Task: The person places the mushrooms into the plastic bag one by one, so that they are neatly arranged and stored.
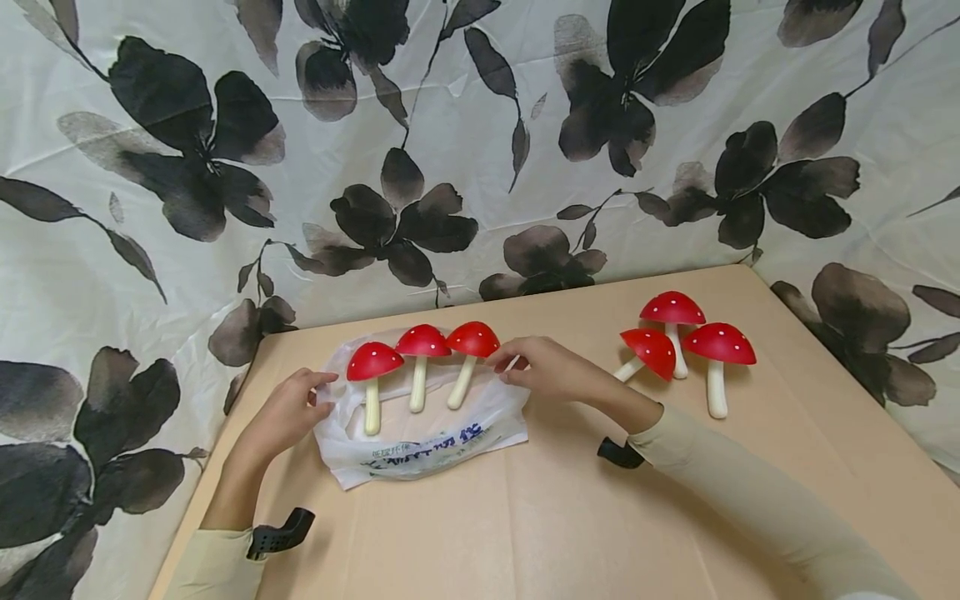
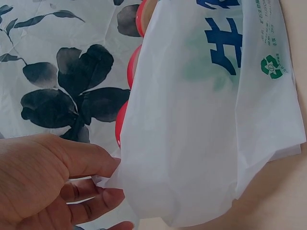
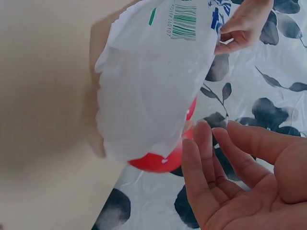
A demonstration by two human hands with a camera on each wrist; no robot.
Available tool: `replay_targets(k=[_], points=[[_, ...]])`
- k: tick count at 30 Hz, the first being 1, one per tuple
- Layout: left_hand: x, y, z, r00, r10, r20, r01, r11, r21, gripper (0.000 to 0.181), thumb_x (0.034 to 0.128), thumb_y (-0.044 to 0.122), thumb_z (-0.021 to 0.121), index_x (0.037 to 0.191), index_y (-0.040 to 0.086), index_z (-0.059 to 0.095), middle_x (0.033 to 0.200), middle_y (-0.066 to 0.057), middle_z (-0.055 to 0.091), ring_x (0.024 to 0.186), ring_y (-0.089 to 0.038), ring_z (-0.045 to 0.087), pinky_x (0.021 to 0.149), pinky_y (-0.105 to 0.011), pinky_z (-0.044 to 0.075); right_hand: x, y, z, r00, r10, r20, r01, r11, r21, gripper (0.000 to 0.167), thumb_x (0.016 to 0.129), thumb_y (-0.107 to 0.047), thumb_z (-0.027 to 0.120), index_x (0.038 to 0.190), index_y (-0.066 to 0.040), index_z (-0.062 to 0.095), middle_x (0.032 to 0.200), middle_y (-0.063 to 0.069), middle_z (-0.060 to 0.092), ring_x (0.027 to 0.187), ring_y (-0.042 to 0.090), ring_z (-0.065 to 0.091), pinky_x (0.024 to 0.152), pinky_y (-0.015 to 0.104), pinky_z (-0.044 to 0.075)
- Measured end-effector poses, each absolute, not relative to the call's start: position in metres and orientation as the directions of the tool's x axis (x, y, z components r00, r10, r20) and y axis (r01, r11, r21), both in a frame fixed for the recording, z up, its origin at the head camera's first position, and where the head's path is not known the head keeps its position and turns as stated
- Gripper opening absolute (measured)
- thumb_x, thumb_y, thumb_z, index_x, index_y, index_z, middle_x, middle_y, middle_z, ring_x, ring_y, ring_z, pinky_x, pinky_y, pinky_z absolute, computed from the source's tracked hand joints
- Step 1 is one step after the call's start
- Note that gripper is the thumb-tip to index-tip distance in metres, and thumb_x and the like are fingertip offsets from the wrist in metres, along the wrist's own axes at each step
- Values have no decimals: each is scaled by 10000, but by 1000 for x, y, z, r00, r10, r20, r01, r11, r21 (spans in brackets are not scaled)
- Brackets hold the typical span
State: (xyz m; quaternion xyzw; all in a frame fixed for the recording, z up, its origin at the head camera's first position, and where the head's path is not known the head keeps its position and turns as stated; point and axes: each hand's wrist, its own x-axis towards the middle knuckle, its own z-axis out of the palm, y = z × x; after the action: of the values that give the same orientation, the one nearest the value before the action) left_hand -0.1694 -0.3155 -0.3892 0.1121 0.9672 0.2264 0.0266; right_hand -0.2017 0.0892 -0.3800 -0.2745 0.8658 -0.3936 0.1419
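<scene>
A white plastic bag (image 1: pixel 442 457) with blue and green print lies on the table, its opening spread. Three toy mushrooms with white-dotted red caps and pale stems lie side by side within that opening: a left one (image 1: pixel 373 362), a middle one (image 1: pixel 423 341) and a right one (image 1: pixel 472 340). My left hand (image 2: pixel 53 179) pinches the bag's edge between thumb and fingers at its left side. By the bag's right edge is my right hand (image 3: pixel 240 177), fingers extended close to the right mushroom's cap (image 3: pixel 160 162). Whether these fingertips touch the bag or cap, I cannot tell.
Three more toy mushrooms lie in a group at the table's right: a back one (image 1: pixel 673 310), a tilted one (image 1: pixel 651 352) and a front one (image 1: pixel 720 344). Behind the light wooden table (image 1: pixel 480 533) hangs a white cloth (image 1: pixel 517 200) with dark flowers.
</scene>
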Motion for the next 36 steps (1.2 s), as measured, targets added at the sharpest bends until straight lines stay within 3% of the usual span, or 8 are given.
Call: replay_targets(k=[12, 19, 24, 30, 36], points=[[-168, -318, -392, -974, 225, 7, 204, 871, 446, 413, 860, -28, 691, 1261, -107, 633, 953, -144, 582, 807, -232, 523, 623, -254, 455, -198, 126, -389, -845, -530, -67, -263, 523, -811, 332, 954, -68, 672, 1285, -43, 675, 1115, 104, 696, 993, 233, 623, 857, 321, 553], [-168, -318, -392, -973, 231, 15, 214, 868, 447, 411, 855, -40, 694, 1255, -113, 633, 956, -150, 583, 799, -231, 522, 620, -250, 451, -193, 152, -395, -875, -466, -130, -155, 525, -837, 321, 957, -90, 665, 1278, -71, 672, 1146, 162, 677, 983, 327, 636, 789, 473, 579], [-168, -318, -391, -973, 229, 11, 209, 869, 449, 412, 856, -39, 695, 1257, -112, 631, 956, -149, 580, 800, -232, 520, 617, -243, 456, -189, 168, -401, -890, -429, -152, -120, 543, -831, 335, 952, -115, 678, 1280, -50, 667, 1119, 151, 678, 956, 346, 627, 713, 417, 586], [-169, -318, -390, -975, 223, 9, 204, 873, 443, 416, 859, -30, 702, 1260, -109, 631, 960, -150, 581, 805, -234, 522, 614, -241, 462, -183, 186, -408, -904, -407, -129, -132, 555, -821, 367, 936, -76, 674, 1290, 17, 641, 1092, 162, 683, 925, 255, 625, 779, 414, 592], [-170, -318, -390, -974, 225, 5, 203, 872, 444, 418, 860, -25, 705, 1263, -106, 632, 954, -143, 580, 804, -231, 521, 612, -245, 460, -179, 202, -412, -915, -388, -114, -148, 583, -799, 396, 933, -92, 689, 1304, 31, 627, 1073, 149, 691, 928, 243, 638, 765, 321, 575]])
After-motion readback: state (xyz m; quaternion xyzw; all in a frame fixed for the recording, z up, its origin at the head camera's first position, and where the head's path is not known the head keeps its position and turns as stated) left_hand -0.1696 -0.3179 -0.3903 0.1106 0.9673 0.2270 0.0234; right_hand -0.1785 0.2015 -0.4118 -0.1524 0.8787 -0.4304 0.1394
